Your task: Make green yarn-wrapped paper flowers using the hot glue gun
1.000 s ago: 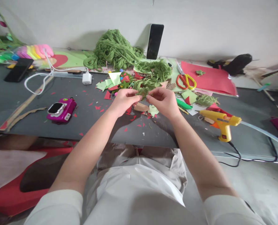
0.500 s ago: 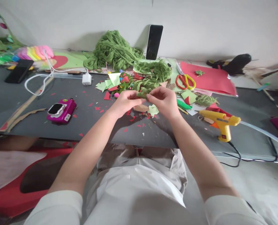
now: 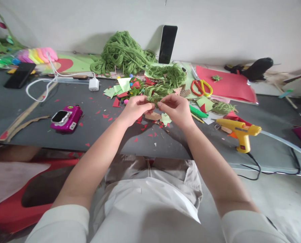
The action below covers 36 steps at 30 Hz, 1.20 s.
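Note:
My left hand (image 3: 134,110) and my right hand (image 3: 178,109) meet over the middle of the table, fingertips pinched close together. Between them is a small piece of green yarn (image 3: 154,99); its exact shape is partly covered by my fingers. Behind the fingers lie loose strands of the same green yarn (image 3: 174,76), with a large heap of yarn (image 3: 125,50) farther back against the wall. Just below my hands rest a pale green paper flower (image 3: 166,118) and a brown cardboard piece (image 3: 152,116).
Right of my hands lie scissors (image 3: 201,87), a green marker-like object (image 3: 199,111) and a yellow glue gun (image 3: 237,131). At left are a purple device (image 3: 67,118), a white charger (image 3: 94,84) and a black phone (image 3: 20,75). Another phone (image 3: 168,45) leans on the wall.
Both hands stay at nearly the same spot with the green yarn piece. The fingers shift slightly, and the view moves a little.

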Each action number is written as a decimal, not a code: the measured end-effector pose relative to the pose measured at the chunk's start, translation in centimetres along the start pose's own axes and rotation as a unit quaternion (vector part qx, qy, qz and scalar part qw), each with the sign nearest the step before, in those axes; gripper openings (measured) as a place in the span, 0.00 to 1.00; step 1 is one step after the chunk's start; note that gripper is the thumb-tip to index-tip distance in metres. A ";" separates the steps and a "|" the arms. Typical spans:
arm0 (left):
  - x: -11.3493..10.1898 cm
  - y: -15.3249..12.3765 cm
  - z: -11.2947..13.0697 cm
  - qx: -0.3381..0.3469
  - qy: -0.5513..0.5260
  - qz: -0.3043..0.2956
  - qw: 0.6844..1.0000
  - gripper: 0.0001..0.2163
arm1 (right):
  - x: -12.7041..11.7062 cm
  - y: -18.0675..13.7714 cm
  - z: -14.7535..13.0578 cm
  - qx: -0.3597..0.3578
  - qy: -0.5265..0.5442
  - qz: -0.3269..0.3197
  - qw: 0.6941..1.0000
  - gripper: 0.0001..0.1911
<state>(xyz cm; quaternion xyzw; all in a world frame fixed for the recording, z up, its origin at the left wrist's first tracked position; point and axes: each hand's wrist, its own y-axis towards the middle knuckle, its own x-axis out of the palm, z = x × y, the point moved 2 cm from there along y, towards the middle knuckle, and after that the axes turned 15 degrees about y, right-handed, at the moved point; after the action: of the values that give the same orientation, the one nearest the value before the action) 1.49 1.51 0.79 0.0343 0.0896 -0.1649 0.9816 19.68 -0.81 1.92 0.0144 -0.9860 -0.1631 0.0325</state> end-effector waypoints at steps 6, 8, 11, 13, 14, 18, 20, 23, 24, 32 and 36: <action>-0.1 0.1 -0.1 -0.006 0.003 0.000 1.000 0.07 | -0.4 0.0 0.0 -0.014 -0.006 0.001 1.000 0.07; 0.0 0.1 0.0 -0.008 0.005 0.002 1.000 0.06 | -0.5 0.1 0.1 -0.013 -0.005 0.002 1.000 0.08; 0.0 0.0 0.2 -0.014 0.013 0.006 1.000 0.08 | -0.6 0.1 0.1 -0.013 -0.006 0.001 1.000 0.07; 0.0 -0.1 0.2 -0.019 0.004 0.006 1.000 0.10 | -0.6 0.1 0.2 -0.013 -0.008 -0.004 1.000 0.07; 0.0 -0.1 0.2 -0.021 -0.004 0.004 1.000 0.10 | -0.6 0.1 0.2 -0.013 -0.010 -0.005 1.000 0.07; -0.1 0.0 0.1 -0.034 -0.037 -0.002 0.999 0.12 | -0.6 0.1 0.4 -0.017 -0.021 0.002 1.000 0.07; -0.1 0.0 0.1 -0.042 -0.049 0.001 0.998 0.13 | -0.6 0.1 0.4 -0.019 -0.022 0.000 1.000 0.07; -0.1 -0.1 0.2 -0.037 -0.041 -0.010 0.998 0.11 | -0.5 0.1 0.3 -0.022 -0.015 -0.014 1.000 0.07; -0.1 -0.1 0.3 -0.031 -0.033 -0.015 0.999 0.11 | -0.5 0.1 0.2 -0.022 -0.012 -0.020 0.999 0.07; -0.1 0.1 0.0 -0.026 0.005 0.004 1.000 0.09 | -0.4 0.0 0.3 -0.015 -0.012 -0.066 0.998 0.04; -0.1 0.2 -0.2 -0.027 0.010 0.008 1.000 0.07 | -0.4 -0.1 0.3 -0.008 -0.023 -0.079 0.997 0.03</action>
<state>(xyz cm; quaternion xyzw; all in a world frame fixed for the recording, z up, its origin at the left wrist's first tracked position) 1.43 1.76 0.65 0.0106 0.1034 -0.1539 0.9826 20.08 -0.74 1.56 0.0884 -0.9809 -0.1734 -0.0033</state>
